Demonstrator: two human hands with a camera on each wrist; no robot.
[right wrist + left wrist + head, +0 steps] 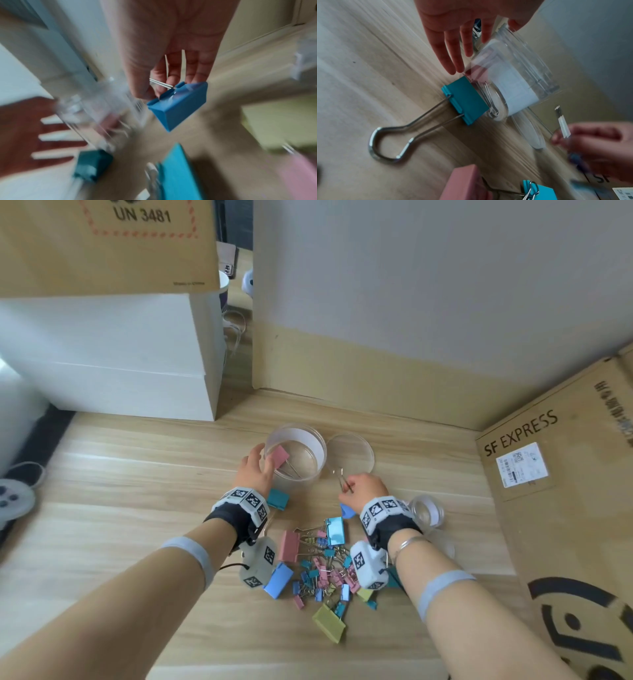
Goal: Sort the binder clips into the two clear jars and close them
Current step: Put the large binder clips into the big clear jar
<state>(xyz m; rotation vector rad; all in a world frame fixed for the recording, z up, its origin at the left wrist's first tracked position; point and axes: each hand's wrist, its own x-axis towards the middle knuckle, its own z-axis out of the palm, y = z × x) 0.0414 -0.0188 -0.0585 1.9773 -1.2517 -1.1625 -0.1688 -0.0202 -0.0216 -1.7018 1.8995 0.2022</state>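
A large clear jar (308,470) (513,81) stands open on the wooden table with one pink binder clip (279,456) inside. Its lid (349,455) lies flat just to its right. My left hand (265,460) (486,47) rests against the jar's left wall with straight fingers. My right hand (347,487) (163,88) hangs in front of the lid and pinches the wire handles of a blue binder clip (347,511) (178,106). A small clear jar (426,510) stands open behind my right wrist. A teal clip (278,498) (465,100) lies against the large jar's base.
A pile of several pink, blue and yellow-green clips (322,566) lies between my forearms. White boxes (120,354) stand at the back left, and an SF EXPRESS carton (565,474) closes off the right. A game controller (13,498) lies at the far left.
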